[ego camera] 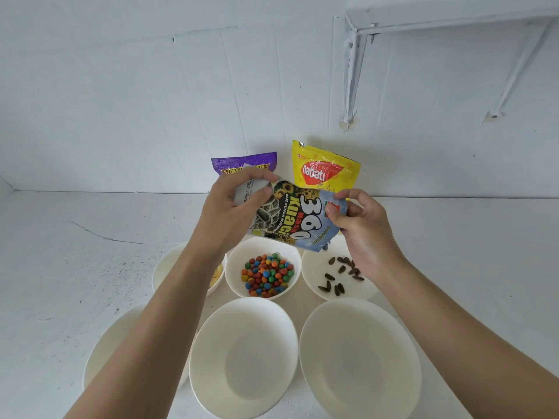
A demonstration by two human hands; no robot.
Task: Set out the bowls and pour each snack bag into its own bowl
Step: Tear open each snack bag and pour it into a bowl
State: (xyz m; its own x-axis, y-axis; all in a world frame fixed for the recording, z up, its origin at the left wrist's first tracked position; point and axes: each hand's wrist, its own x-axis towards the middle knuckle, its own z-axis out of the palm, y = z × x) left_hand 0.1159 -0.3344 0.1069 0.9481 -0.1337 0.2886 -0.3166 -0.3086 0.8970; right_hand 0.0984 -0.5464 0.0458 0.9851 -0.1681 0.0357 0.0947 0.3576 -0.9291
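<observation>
Both hands hold a sunflower-seed bag [292, 217] tipped on its side above the far row of bowls. My left hand [233, 208] grips its bottom end and my right hand [360, 228] pinches its mouth end. Below the mouth, the far right bowl [311, 275] holds a few dark seeds [340, 276]. The far middle bowl [234, 267] holds coloured candies [267, 275]. The far left bowl [163, 267], partly behind my left arm, shows something yellow. Three near bowls are empty: left [106, 349], middle [243, 358], right [360, 358].
A purple snack bag [257, 161] and a yellow Nabati bag [325, 169] stand against the white wall behind the bowls. All rests on a white counter [90, 252]. A white shelf bracket [352, 71] hangs on the wall at upper right.
</observation>
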